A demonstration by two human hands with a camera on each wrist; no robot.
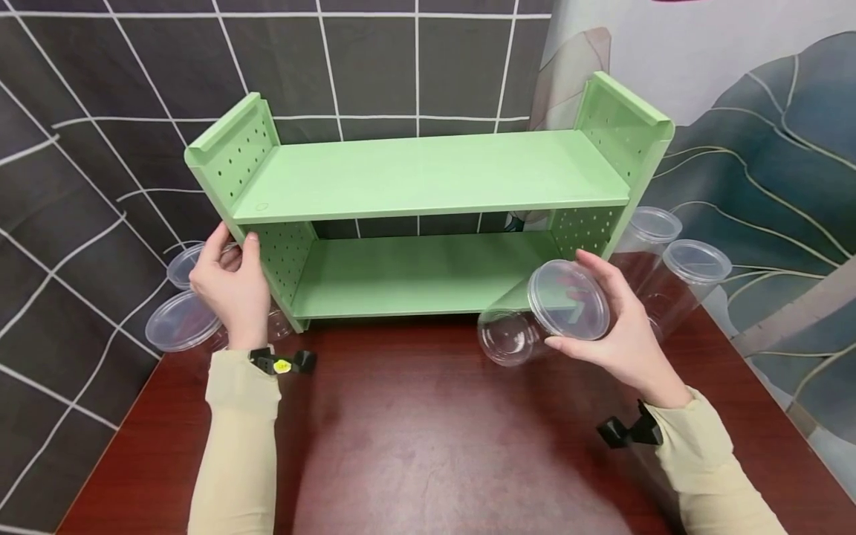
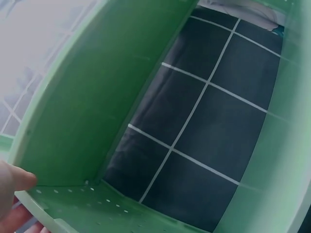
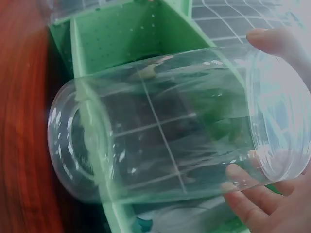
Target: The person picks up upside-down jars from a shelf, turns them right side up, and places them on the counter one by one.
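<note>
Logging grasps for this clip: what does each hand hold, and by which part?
The right hand grips a clear jar at its lidded end, jar tipped sideways. The left hand holds the green shelf by its left side panel.

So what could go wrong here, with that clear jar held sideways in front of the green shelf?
The right hand holds the clear jar only at its lid end, so it might slip or the lid pop off. The green shelf could shift if bumped, though the left hand steadies it. Jars beside the shelf might get knocked over.
</note>
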